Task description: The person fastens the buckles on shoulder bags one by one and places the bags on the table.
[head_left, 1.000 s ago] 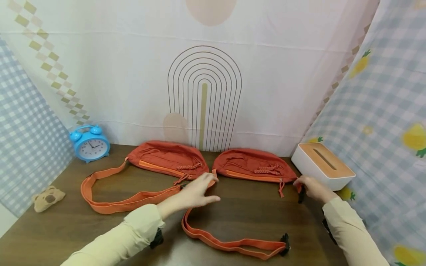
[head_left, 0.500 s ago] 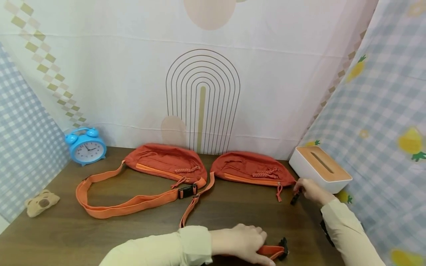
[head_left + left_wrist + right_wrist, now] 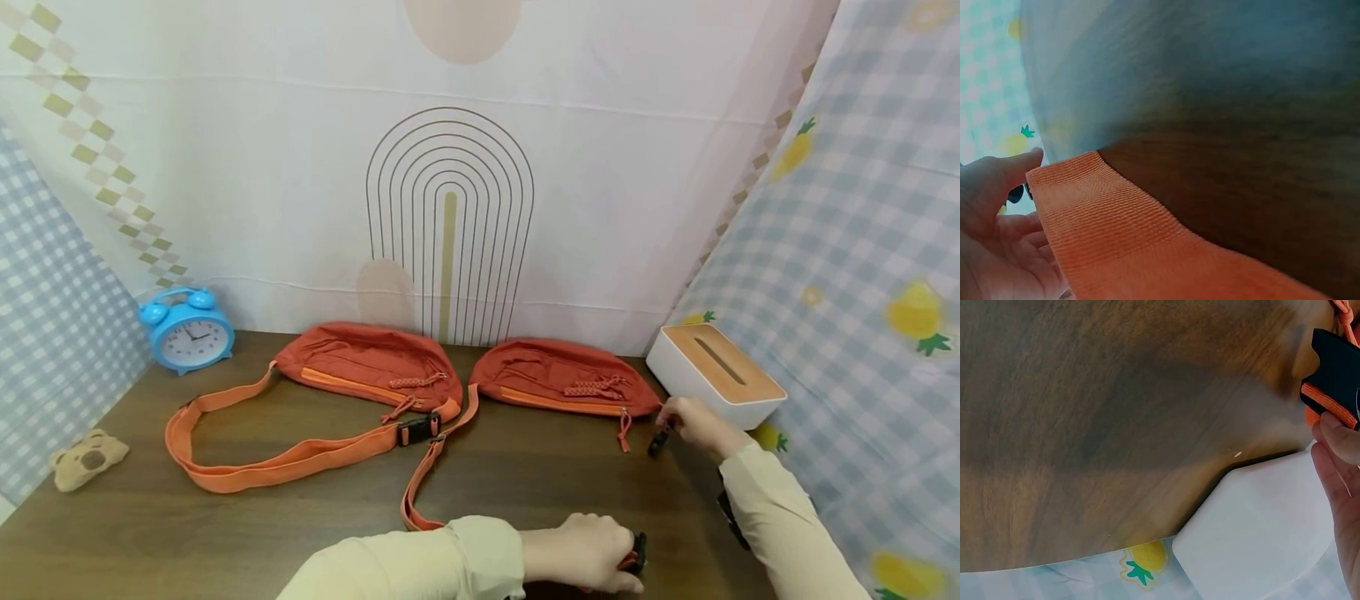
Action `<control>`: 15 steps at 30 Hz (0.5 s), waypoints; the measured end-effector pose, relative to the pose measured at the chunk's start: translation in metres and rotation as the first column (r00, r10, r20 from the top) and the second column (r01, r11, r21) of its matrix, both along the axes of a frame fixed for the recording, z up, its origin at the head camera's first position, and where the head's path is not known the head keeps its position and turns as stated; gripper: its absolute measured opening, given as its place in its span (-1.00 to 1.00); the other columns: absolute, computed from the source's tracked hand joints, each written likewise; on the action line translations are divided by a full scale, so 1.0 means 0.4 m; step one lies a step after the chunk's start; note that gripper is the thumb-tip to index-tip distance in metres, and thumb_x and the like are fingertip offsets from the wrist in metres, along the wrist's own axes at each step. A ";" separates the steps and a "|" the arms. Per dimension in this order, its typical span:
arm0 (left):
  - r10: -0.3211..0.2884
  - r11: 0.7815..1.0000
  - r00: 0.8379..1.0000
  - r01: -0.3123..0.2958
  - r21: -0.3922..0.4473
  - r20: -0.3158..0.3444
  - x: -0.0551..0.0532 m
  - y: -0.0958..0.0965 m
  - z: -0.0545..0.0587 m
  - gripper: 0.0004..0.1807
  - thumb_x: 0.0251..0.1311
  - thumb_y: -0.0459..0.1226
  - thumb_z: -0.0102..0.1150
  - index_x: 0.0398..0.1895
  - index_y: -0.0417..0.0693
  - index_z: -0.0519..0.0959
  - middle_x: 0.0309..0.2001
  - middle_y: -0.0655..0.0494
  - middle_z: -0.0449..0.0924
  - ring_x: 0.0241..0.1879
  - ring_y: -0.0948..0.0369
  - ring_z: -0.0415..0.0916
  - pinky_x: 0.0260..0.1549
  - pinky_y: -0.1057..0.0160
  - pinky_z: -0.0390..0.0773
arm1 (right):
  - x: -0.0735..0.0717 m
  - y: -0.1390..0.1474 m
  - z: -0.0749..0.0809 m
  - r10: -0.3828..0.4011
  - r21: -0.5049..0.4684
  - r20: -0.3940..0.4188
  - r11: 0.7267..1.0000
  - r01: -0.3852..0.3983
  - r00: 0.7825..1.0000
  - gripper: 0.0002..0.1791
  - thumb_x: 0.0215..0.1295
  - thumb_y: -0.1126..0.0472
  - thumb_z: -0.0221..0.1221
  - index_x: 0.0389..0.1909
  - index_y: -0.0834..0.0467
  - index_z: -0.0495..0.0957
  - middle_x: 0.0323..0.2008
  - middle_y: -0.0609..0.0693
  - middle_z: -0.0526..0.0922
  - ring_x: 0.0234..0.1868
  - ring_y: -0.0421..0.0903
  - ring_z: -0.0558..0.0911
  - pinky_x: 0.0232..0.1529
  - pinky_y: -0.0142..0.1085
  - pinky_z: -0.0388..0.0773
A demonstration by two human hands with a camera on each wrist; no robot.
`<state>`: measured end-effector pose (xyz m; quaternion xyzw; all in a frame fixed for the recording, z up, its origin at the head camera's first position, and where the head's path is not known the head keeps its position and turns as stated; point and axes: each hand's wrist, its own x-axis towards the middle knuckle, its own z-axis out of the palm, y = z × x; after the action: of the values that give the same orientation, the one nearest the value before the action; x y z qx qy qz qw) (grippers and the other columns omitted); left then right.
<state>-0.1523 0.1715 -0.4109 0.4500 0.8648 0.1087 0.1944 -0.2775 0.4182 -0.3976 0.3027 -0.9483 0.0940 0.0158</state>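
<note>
Rust-red fabric makes the waist bag (image 3: 566, 377), right of two at the far side of the brown wooden table (image 3: 315, 533). Head view: the left hand (image 3: 588, 550) has moved right along its long orange webbing strap (image 3: 472, 407) to the black plastic buckle end (image 3: 638, 557), fingers curled. The right hand (image 3: 693, 423) grips the smaller black buckle piece (image 3: 657, 442), so both belt ends now seem held. Left-wrist view: ribbed webbing crosses the palm; fingertips are partly hidden. Right-wrist view: thumb and fingers pinch orange webbing beside the buckle. No brand is legible; only numerals on the sky-blue alarm clock (image 3: 191, 337) show.
</note>
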 end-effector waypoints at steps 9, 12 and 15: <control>0.072 0.996 0.997 -0.071 0.060 -0.020 -0.005 0.027 0.005 -0.64 0.22 -0.08 0.07 -0.73 0.11 0.34 -0.73 0.29 0.33 -0.76 0.38 0.26 -0.80 0.42 0.30 | 0.004 -0.008 0.016 0.007 0.001 -0.013 1.000 -0.007 1.000 -0.71 -0.23 0.65 0.04 -0.56 0.25 0.58 -0.52 0.02 0.59 -0.43 -0.05 0.55 -0.40 -0.26 0.48; 0.094 0.992 0.995 -0.095 0.088 0.016 -0.020 0.022 0.006 -0.66 0.21 -0.15 0.09 -0.71 0.10 0.35 -0.71 0.29 0.32 -0.75 0.37 0.23 -0.78 0.42 0.27 | 0.007 -0.013 0.022 -0.008 -0.004 0.022 1.000 0.008 1.000 -0.69 -0.22 0.67 0.01 -0.54 0.27 0.58 -0.51 0.02 0.59 -0.43 -0.06 0.55 -0.41 -0.27 0.47; 0.130 0.986 0.991 -0.132 0.104 0.026 -0.038 0.015 0.007 -0.70 0.20 -0.14 0.12 -0.67 0.08 0.38 -0.69 0.27 0.34 -0.74 0.36 0.23 -0.77 0.41 0.25 | 0.010 -0.015 0.027 -0.017 -0.010 0.050 1.000 0.017 0.999 -0.68 -0.23 0.68 -0.01 -0.53 0.28 0.58 -0.51 0.03 0.59 -0.44 -0.10 0.53 -0.44 -0.31 0.45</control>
<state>-0.1675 0.1776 -0.4082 0.4008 0.8836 0.1711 0.1712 -0.2733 0.4122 -0.3868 0.2922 -0.9504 0.1063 -0.0053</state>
